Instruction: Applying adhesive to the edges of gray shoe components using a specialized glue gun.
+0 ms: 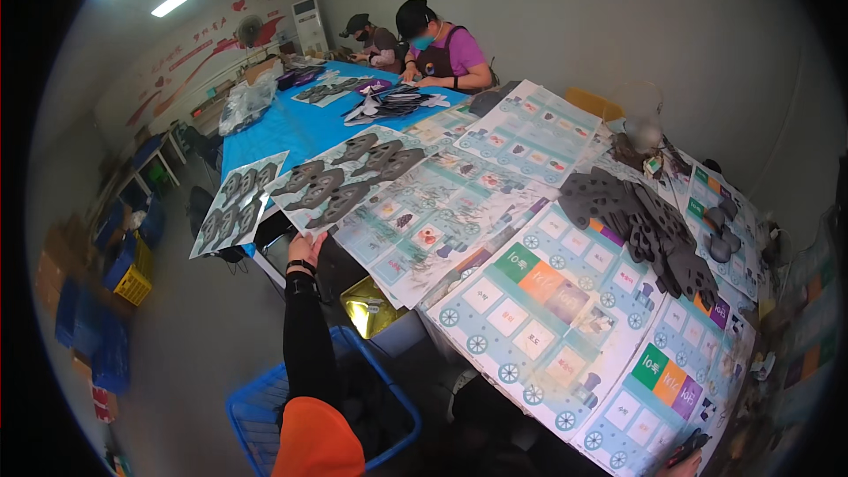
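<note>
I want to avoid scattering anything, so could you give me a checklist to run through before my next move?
1. Left hand at the white sheet: ok, it is at the near edge.
2. Left hand's grip secure: cannot tell, the fingers are too small to judge.
3. Grey pieces on that sheet spread out: ok, they lie in rows, not heaped.
4. Right hand empty: not ok, it holds a dark tool at the lower edge of the picture.
5. Right hand apart from the loose dark grey heap: ok, the heap lies farther up.
6. Blue basket contents: cannot tell, too dark inside.
</note>
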The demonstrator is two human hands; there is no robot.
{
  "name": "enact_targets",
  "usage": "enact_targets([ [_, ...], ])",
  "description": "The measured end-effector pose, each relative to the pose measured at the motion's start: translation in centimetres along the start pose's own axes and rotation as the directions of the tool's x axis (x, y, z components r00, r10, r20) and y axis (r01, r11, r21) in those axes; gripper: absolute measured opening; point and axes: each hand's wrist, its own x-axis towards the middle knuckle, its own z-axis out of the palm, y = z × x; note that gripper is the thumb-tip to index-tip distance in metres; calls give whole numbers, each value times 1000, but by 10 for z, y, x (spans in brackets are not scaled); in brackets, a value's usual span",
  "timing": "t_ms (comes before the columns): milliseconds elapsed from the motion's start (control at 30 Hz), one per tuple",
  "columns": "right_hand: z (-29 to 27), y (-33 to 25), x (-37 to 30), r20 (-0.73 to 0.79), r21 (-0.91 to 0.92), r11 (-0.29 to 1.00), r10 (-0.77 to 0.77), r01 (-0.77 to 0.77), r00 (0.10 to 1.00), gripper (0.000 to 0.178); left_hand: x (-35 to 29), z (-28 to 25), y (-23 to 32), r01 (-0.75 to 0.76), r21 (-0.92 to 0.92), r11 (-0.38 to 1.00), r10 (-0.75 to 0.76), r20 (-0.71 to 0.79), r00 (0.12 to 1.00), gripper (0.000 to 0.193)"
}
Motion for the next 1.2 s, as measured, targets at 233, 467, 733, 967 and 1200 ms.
enact_targets([
  [233,3,-2,1,16,-49,999,13,-12,1000,57,77,-11,-7,-20,19,1000,20,-2,1000,36],
  [467,8,-3,2,-18,-43,999,9,-9,1000,60,123,-18,-6,60,-95,994,-66,-63,996,36],
  [733,-15,-13,6,8,22,1000,-18,17,1000,63,119,6,3,-71,-69,995,41,-369,929,47],
  [967,20,-1,8,29,164,983,83,-86,996,37,61,130,-7,-474,784,401,651,121,750,31],
  [1200,32,10,5,-15,203,976,79,-74,997,34,-131,374,-82,-963,251,-96,356,912,202,30],
])
